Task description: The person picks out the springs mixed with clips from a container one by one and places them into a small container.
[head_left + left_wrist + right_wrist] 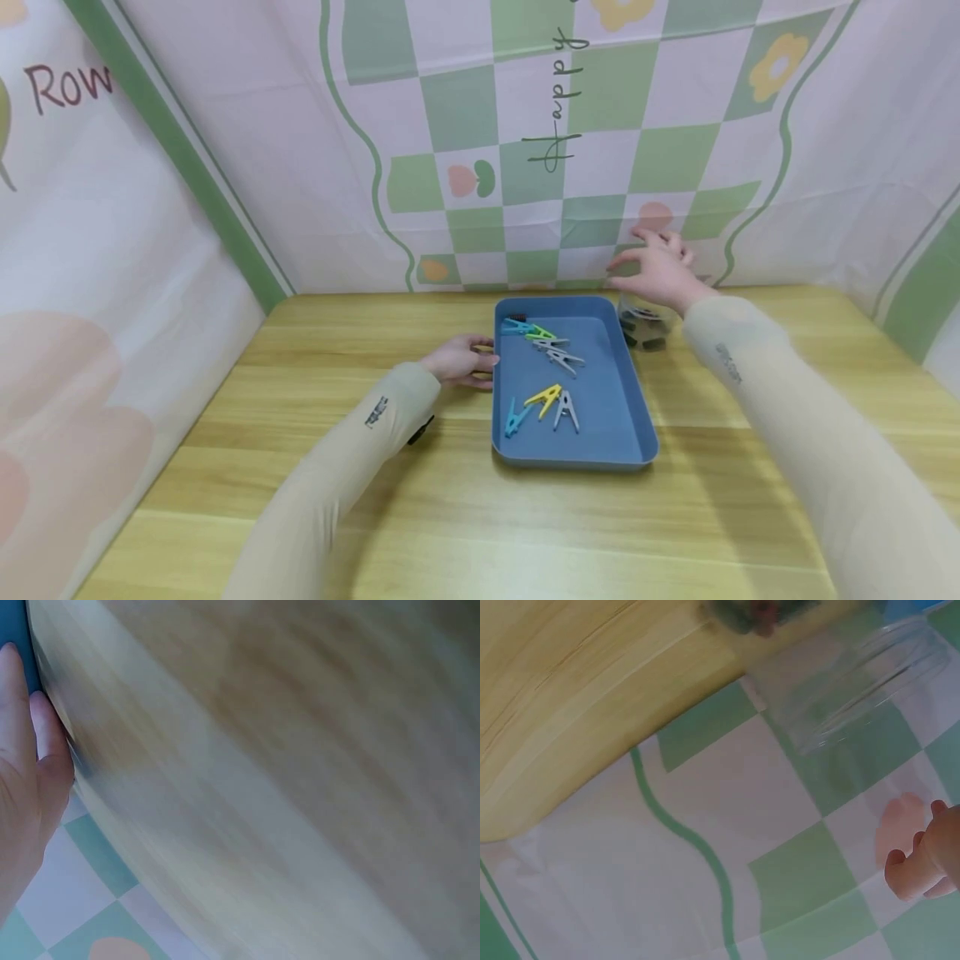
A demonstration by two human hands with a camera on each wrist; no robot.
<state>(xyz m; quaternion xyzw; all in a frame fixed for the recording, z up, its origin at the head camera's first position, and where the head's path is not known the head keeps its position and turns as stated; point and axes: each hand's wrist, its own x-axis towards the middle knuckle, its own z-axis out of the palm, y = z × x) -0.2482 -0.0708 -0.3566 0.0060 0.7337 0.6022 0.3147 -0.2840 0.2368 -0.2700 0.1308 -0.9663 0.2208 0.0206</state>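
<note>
My left hand [462,362] lies along the left wall of a blue tray [611,392], its fingertips against the wall. In the left wrist view that hand [26,757] has its fingers extended at the blue edge. Inside the tray lie several clothespins: a yellow clothespin [545,399], a green clothespin [540,333], blue ones and grey ones. A clear jar [647,321] with dark pieces inside stands just right of the tray. Above the jar hovers my right hand [660,271], thumb apart from the loosely bent fingers, holding nothing visible. The clear jar wall [855,690] also shows in the right wrist view.
Both the tray and jar stand on a wooden table [420,517]. A hanging checked cloth [525,167] rises along its back edge, and another printed cloth [135,233] borders the left side. A small dark bristly piece [517,317] lies in the tray's far left corner.
</note>
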